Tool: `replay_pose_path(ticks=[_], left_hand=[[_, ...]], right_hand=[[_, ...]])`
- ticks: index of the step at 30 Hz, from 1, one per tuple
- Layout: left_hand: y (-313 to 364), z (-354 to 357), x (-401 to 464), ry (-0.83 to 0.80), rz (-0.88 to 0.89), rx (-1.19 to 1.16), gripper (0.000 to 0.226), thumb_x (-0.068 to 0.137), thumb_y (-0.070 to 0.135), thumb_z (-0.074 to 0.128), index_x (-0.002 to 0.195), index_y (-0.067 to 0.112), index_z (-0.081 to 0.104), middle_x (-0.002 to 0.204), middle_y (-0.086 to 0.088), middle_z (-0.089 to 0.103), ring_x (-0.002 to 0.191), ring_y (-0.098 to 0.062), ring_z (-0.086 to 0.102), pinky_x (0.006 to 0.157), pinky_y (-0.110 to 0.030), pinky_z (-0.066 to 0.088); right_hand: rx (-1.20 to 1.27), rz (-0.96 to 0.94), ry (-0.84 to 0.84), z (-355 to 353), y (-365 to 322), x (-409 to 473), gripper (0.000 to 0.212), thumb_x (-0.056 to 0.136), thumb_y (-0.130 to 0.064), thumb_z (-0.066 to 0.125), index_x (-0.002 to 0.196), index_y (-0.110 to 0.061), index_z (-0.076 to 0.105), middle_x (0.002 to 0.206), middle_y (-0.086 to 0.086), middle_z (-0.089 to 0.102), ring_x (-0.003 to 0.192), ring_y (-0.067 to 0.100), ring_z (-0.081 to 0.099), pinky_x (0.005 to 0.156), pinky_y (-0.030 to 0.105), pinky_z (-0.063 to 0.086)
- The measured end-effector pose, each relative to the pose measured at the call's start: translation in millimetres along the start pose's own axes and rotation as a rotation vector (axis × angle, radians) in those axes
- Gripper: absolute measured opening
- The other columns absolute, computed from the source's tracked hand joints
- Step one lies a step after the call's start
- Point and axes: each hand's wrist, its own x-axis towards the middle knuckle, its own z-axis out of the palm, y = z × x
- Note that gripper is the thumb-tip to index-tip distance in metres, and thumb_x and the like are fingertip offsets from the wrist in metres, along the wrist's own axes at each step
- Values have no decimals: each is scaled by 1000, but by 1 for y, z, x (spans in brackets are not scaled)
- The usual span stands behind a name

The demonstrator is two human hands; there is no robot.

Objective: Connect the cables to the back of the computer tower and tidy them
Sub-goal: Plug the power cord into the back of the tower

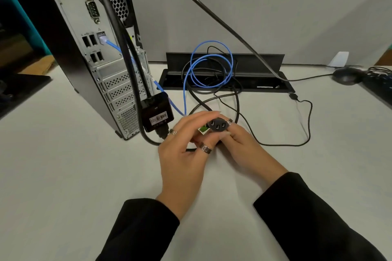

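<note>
Both hands, left (186, 144) and right (239, 144), grip the black power plug (217, 124) above the tabletop (74, 176), right of the tower (101, 65). Tugging may snag the looped blue cable (209, 63).

Left hand (186, 144) and right hand (239, 144) meet, fingers curled, both pinching something.

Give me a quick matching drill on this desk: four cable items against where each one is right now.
Items:
1. blue network cable
2. black three-slot power plug
3. small black adapter box with barcode label
4. dark computer mouse

Places:
A. far right of the desk
B. held between both hands
C. plugged into the tower's port
D. beside the tower's base

Pairs: 1-C, 2-B, 3-D, 4-A
</note>
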Motion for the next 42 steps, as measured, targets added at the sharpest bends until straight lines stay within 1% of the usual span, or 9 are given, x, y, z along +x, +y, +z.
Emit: replay_pose_path(ticks=[3,7,12,19,30,33,35,38,42], left_hand=[[-2,-4,2,30,-19,22,28,76,20,73,101,31,66,91,18,63,63,-7,53,65,-17,45],[-2,-6,4,56,-30,37,23,73,30,70,96,34,67,80,9,59,57,-7,45,61,-19,40],[-3,-8,5,72,-68,15,18,71,32,72,88,37,68,63,-4,46,53,-5,39,61,-23,35],[-7,-12,6,80,-77,27,21,71,30,74,91,35,68,56,-4,42,47,-4,35,55,-16,31],[-6,-15,6,70,-78,24,23,71,34,73,93,39,68,58,-10,47,47,-5,34,54,-17,32],[-3,-18,5,66,-85,19,23,71,36,72,94,35,67,58,-15,50,48,-6,34,54,-17,33],[0,-21,5,53,-97,11,18,71,35,72,89,35,69,60,-19,52,48,-7,33,54,-16,33],[5,-23,4,38,-149,-25,18,69,34,74,86,39,70,68,-18,59,48,-13,33,50,-23,33],[15,-34,-6,-4,-169,-36,23,70,36,71,91,45,68,72,11,64,51,-16,35,52,-23,37]], right_hand=[[-37,-10,-12,1,-1,0,31,99,-17,38,89,-40,55,80,-14,63,79,-9,58,72,5,39],[-43,1,-26,4,2,1,23,95,-30,38,96,-38,59,92,-5,68,88,0,62,81,13,44],[-35,26,-31,3,4,1,28,93,-33,38,104,-25,62,97,1,70,94,5,63,87,19,45],[-43,25,-36,5,4,1,24,93,-35,39,94,-30,62,90,-2,69,89,10,64,89,33,48],[1,25,-52,4,2,1,25,92,-39,43,106,-28,61,94,5,70,94,16,65,94,43,48],[63,-14,-28,5,-3,1,18,88,-39,50,103,-39,60,95,6,68,92,13,66,89,31,50],[47,-55,-7,9,-7,-1,17,87,-36,51,101,-42,59,94,-4,68,90,6,64,82,18,48],[-13,-128,34,17,-12,-7,15,89,-34,52,98,-45,58,91,-19,66,88,1,62,76,11,45],[-115,-199,84,27,-17,-9,17,85,-33,40,93,-40,53,84,-28,62,82,-4,59,69,4,41]])
